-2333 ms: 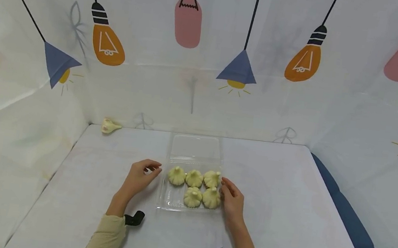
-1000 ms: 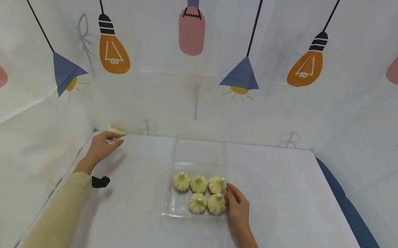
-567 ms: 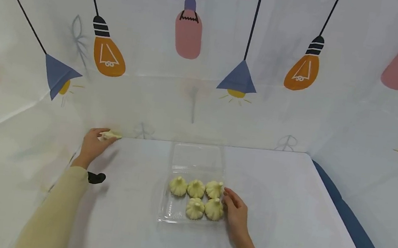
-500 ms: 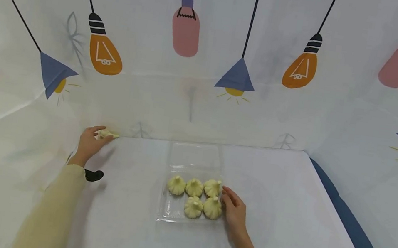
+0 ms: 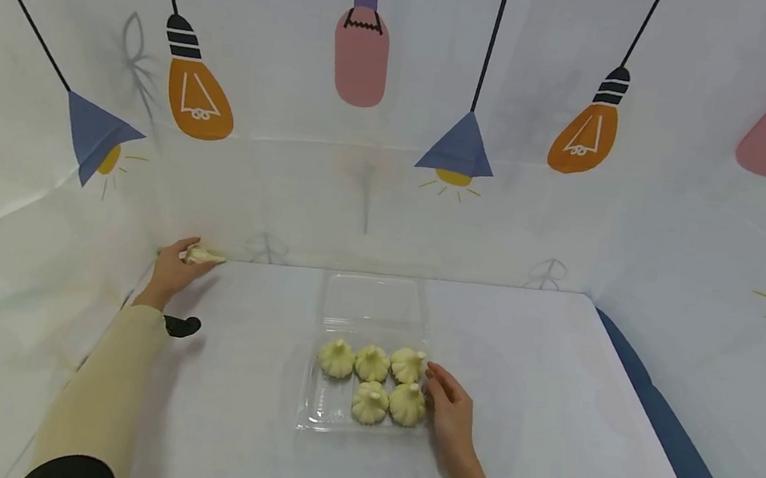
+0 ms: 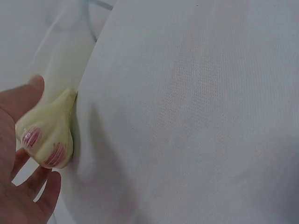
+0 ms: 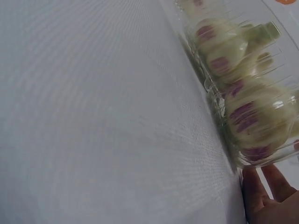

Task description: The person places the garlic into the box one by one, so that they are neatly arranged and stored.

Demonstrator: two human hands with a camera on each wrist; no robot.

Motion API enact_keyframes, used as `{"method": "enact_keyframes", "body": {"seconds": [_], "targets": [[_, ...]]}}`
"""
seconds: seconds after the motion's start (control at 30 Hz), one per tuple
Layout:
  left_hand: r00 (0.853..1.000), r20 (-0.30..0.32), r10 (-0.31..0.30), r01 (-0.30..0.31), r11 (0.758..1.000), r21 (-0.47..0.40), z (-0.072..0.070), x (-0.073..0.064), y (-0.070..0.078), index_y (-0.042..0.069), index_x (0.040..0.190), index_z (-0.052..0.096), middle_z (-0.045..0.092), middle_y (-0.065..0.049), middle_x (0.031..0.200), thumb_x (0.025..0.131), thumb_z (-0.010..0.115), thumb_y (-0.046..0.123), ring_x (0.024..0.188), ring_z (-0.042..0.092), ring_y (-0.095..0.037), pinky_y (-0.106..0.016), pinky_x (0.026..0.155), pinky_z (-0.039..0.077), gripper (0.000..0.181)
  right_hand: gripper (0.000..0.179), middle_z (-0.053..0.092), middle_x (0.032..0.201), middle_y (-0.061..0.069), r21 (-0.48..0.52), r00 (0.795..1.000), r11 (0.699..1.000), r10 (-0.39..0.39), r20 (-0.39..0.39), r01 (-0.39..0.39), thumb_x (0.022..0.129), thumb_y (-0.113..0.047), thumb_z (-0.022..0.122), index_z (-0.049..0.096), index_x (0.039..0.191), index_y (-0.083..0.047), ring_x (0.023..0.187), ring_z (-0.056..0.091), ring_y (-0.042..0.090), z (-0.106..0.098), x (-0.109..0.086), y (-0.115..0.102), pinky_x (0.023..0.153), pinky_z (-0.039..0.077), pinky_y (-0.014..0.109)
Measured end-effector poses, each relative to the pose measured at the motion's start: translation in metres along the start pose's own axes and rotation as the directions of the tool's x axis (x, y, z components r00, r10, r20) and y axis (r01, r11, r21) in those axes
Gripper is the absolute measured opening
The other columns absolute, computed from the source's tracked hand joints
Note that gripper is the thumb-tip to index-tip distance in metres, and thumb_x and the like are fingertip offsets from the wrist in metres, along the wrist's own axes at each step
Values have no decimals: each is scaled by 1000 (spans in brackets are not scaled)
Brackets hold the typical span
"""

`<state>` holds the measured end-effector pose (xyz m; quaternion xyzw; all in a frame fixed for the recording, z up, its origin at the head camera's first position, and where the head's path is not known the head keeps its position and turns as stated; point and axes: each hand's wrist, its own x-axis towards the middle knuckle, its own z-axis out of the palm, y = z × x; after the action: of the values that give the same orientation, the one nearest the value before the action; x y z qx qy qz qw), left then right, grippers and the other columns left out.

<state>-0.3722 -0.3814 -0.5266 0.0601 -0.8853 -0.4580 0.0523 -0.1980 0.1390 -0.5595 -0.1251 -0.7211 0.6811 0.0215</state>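
At the table's back left corner, my left hand point(image 5: 171, 272) has its thumb and fingers round a single garlic bulb point(image 5: 204, 255). The left wrist view shows this bulb point(image 6: 49, 133) lying tilted, pale with pink streaks, thumb on one side and fingers below. A clear plastic clamshell box point(image 5: 323, 417) stands mid-table with its lid folded back. Several garlic bulbs point(image 5: 372, 364) sit in it in two rows; the front left spot holds none. My right hand point(image 5: 451, 409) rests its fingertips against the box's right side, fingers point(image 7: 254, 189) fairly straight at the corner.
A white cloth covers the table point(image 5: 552, 390). Behind it and at both sides hang white sheets point(image 5: 274, 184) printed with lamps. Blue fabric point(image 5: 670, 430) runs along the right edge. Each wrist carries a black mount point(image 5: 181, 326).
My left hand has moved from beside the box to the back left corner and closed round the lone bulb. My right hand has stayed at the box's right side.
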Motion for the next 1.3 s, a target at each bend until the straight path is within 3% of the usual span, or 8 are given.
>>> {"method": "enact_keyframes", "body": {"seconds": [0.23,0.4,0.53,0.67,0.87,1.07,1.2,1.3], "targets": [[997,-79,-4,7,999,34,16,5,-9,-3,143,39,38,-32,139,88,72,14,114,42,-39,-38,84,39,66,34,58,131,16,8,1000,1000,-1,14,1,101,-16,53,58,133,-5,106,58,23,-4,-1,0,81,50,28],[994,-113,-3,7,999,37,23,-3,-5,-1,140,41,42,-29,135,90,71,18,109,45,-36,-34,80,40,62,34,56,133,16,30,1000,1000,7,22,-7,102,-15,52,57,134,-5,110,57,26,-4,-1,1,84,50,31],[994,-109,-11,17,998,54,24,-9,-1,-3,139,38,40,-30,137,90,70,26,111,44,-39,-43,85,40,65,34,56,133,20,39,999,999,-2,47,0,102,-11,51,56,134,0,111,56,30,-6,-7,-13,85,50,36],[995,-91,-36,43,996,82,26,-12,-3,-4,135,33,39,-31,135,91,68,32,111,43,-42,-51,88,39,67,33,57,131,18,28,999,1000,-14,36,13,101,-13,52,58,133,-3,108,57,28,-6,-6,-11,84,50,33],[996,-72,51,-37,982,184,26,-17,-8,-4,134,47,39,-35,128,92,62,25,107,43,-45,-53,82,39,53,34,58,131,16,27,1000,999,-22,21,21,101,-16,53,59,133,-6,107,58,27,-6,2,1,84,51,32],[997,-54,64,-53,981,189,25,-30,-8,-3,127,55,40,-31,126,94,56,24,101,44,-42,-44,74,40,42,34,57,132,17,44,999,999,-19,35,18,101,-16,53,58,134,-4,108,57,28,-6,1,3,85,50,32],[989,-21,146,-138,967,212,24,-36,0,-5,128,55,48,-30,126,99,54,32,100,47,-40,-48,76,42,47,34,57,131,16,40,999,999,-15,32,13,101,-16,53,59,133,-5,106,58,26,-5,1,3,83,50,30],[972,-17,234,-225,950,215,23,-41,9,-6,126,57,52,-29,125,99,55,33,101,49,-41,-54,79,41,48,33,57,131,16,41,1000,999,-14,24,13,101,-15,53,59,133,-6,106,58,26,-6,1,2,83,50,29]]}}
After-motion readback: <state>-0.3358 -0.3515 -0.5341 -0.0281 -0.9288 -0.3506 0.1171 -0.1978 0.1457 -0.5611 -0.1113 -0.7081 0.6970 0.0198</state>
